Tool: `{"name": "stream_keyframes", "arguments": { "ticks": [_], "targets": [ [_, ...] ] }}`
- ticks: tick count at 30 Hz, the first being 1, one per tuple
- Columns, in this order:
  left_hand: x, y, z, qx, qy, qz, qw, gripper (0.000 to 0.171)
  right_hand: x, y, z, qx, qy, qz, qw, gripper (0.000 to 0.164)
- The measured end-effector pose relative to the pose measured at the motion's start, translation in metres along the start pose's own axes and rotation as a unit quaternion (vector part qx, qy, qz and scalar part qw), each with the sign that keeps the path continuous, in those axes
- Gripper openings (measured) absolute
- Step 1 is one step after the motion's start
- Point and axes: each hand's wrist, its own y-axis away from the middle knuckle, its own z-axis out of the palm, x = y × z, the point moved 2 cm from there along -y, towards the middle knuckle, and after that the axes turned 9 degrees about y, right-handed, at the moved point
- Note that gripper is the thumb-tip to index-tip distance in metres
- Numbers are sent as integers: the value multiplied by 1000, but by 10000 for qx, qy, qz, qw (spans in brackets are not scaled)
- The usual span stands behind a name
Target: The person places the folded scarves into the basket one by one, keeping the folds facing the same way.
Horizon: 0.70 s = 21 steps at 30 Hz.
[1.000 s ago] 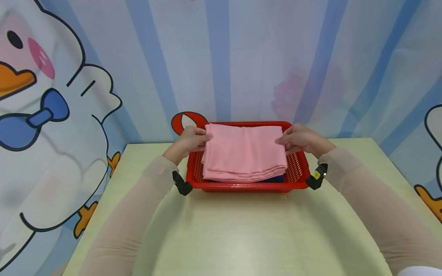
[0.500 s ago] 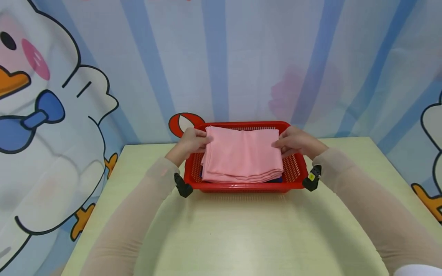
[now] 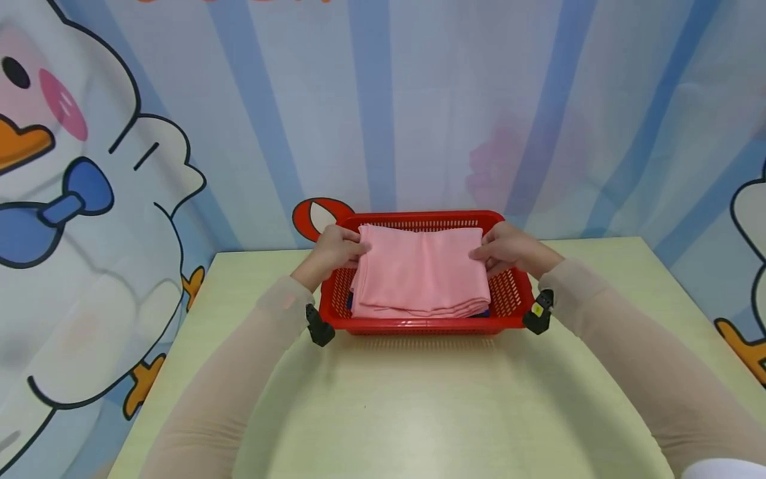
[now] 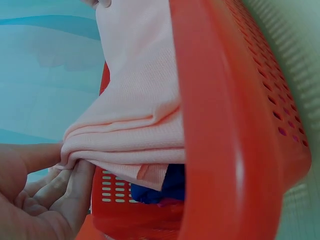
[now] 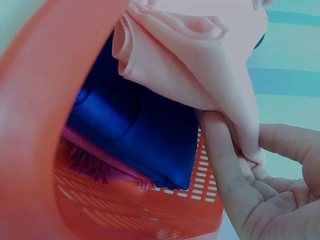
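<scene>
A folded pink cloth (image 3: 423,273) lies over a red plastic basket (image 3: 427,324), its back edge held up a little between both hands. My left hand (image 3: 336,251) pinches the back left corner, thumb above and fingers beneath the folded layers, as the left wrist view shows. At the back right corner my right hand (image 3: 511,249) pinches the cloth in the same manner. Under the pink cloth, in the right wrist view, sit a folded blue cloth (image 5: 135,125) and a magenta fringed cloth (image 5: 107,157) at the bottom.
The basket stands on a pale wooden table (image 3: 383,406), near its back edge. Behind it hangs a blue striped backdrop (image 3: 419,120) with a cartoon duck (image 3: 90,279) at the left. A black wrist camera (image 3: 319,326) sits close to the basket's left front corner.
Both hands keep their pinch on the pink cloth. Its back edge has come down slightly towards the front, and the right hand has shifted a little left. The basket looks unmoved.
</scene>
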Motion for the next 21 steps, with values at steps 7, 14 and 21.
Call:
{"name": "stream_keyframes", "arguments": {
  "ticks": [7, 14, 21],
  "targets": [
    [0, -2, 3, 102, -131, -9, 9999, 42, 0, 1, 0, -78, 70, -91, 9999, 31],
    [-3, -2, 4, 246, -497, -25, 9985, 41, 1, 2, 1, -198, 87, -161, 9996, 30],
    [-5, 0, 4, 147, -616, 127, 9979, 36, 7, 0, 1, -251, 164, -74, 9995, 21]
  ]
}}
